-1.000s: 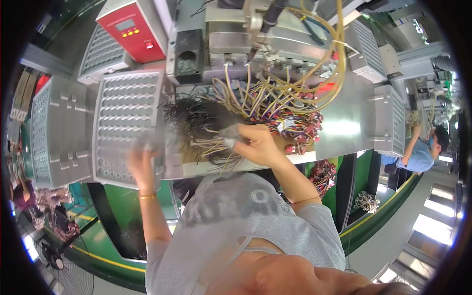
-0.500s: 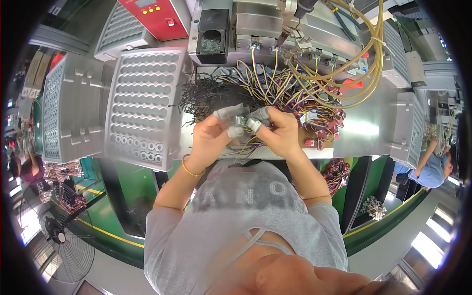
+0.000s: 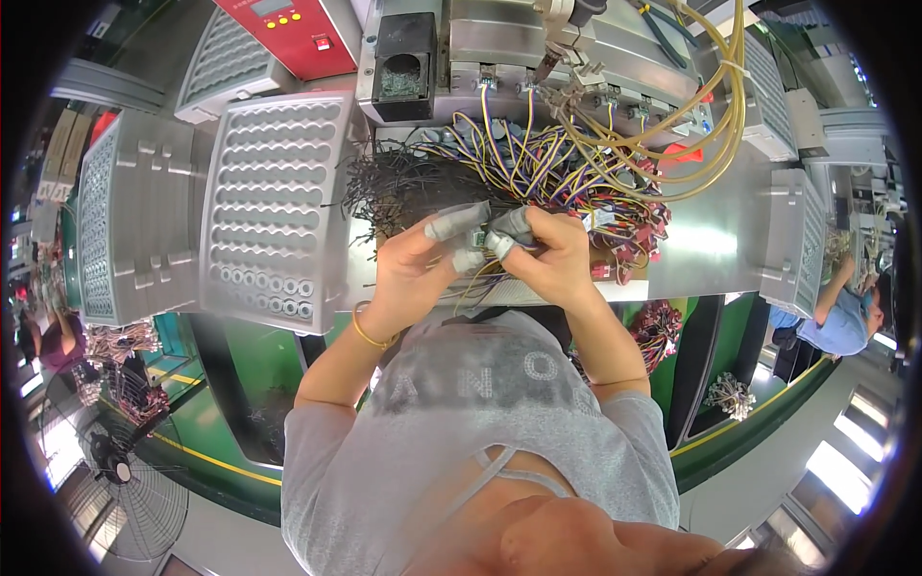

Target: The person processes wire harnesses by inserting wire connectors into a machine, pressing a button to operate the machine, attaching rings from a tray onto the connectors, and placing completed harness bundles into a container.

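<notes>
My left hand [image 3: 418, 257] and my right hand [image 3: 552, 254] meet in front of me with fingers pinched, the fingertips in grey cots. Between them is a small green circuit board [image 3: 478, 239], mostly hidden by the fingertips. Both hands grip it. Thin yellow and dark wires [image 3: 471, 285] hang below the fingers, apparently from this board. Just beyond my hands lies a heap of yellow, purple and black wires [image 3: 547, 173]. Dark wire ends [image 3: 379, 182] spread at its left, and dark red connectors [image 3: 629, 245] lie at its right.
A metal fixture [image 3: 499, 43] at the back holds several small wired boards. Looped tan tubes [image 3: 735, 106] hang at the right. Left stands a grey tray with rows of round pockets [image 3: 274, 206], and behind it a red control box [image 3: 298, 43]. Pliers [image 3: 663, 38] lie at the back right.
My left fingers have come closer to the right ones and now cover more of the board. The whole view has shifted slightly; my right hand keeps its grip.
</notes>
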### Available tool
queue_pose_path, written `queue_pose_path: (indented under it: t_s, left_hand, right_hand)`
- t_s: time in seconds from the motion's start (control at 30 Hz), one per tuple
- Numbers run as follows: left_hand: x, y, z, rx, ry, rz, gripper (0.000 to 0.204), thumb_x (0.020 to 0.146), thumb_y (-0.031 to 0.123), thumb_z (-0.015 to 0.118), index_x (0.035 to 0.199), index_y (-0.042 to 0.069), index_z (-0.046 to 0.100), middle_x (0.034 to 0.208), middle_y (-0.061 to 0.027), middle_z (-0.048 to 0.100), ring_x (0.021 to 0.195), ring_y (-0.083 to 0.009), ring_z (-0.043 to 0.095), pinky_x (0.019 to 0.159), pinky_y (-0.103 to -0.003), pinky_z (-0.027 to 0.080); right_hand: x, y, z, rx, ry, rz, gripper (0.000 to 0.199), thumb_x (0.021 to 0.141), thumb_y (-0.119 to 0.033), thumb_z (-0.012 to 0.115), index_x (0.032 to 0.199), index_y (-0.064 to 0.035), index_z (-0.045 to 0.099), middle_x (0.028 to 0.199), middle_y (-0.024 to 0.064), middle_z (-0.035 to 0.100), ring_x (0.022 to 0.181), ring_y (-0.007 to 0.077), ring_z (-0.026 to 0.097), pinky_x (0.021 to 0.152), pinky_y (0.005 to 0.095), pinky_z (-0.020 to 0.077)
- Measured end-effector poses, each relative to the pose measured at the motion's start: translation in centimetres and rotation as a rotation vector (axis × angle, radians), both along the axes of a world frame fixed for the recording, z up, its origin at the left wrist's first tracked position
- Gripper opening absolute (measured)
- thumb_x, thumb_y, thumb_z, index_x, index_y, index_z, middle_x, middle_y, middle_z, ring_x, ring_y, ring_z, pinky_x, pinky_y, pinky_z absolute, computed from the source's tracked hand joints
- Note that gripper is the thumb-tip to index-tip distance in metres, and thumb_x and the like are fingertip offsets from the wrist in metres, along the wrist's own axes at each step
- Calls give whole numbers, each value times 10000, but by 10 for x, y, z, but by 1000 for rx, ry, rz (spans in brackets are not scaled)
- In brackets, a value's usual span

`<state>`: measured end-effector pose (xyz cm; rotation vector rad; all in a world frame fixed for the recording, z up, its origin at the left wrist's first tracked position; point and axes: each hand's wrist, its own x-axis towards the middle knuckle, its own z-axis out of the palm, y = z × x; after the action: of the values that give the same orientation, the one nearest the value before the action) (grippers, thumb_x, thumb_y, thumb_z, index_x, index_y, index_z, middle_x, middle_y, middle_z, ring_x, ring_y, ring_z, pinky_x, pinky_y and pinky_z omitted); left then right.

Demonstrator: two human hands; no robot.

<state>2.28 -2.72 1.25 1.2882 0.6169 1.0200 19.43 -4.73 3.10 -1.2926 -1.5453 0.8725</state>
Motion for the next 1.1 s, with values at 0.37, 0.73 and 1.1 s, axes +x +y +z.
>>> queue_pose_path:
  t_s: [0.37, 0.73, 1.1]
  left_hand:
    - [22, 5, -2, -518, -257, -55, 222, 810, 7, 533, 1026, -10, 582, 929, -33, 606, 806, -78, 558, 657, -205, 469]
    - [89, 8, -34, 912, 742, -62, 487, 638, 88, 647, 1085, -37, 500, 1013, -147, 526, 769, -259, 553, 650, -331, 475]
    - [94, 8, 0, 1030, 667, -20, 329, 655, 97, 626, 965, -7, 589, 944, -111, 583, 648, -203, 566, 570, -288, 475]
  right_hand:
    - [7, -13, 3, -198, 140, -64, 104, 789, -60, 568, 867, 8, 564, 649, -27, 523, 579, 28, 418, 498, 194, 355]
    - [191, -23, -21, 203, 465, -781, 101, 826, -109, 485, 761, -33, 502, 666, 46, 542, 480, 84, 445, 402, 205, 340]
    - [170, 43, -50, 123, 782, -917, 96, 774, -71, 526, 730, 8, 557, 620, 29, 534, 358, 82, 403, 342, 227, 320]
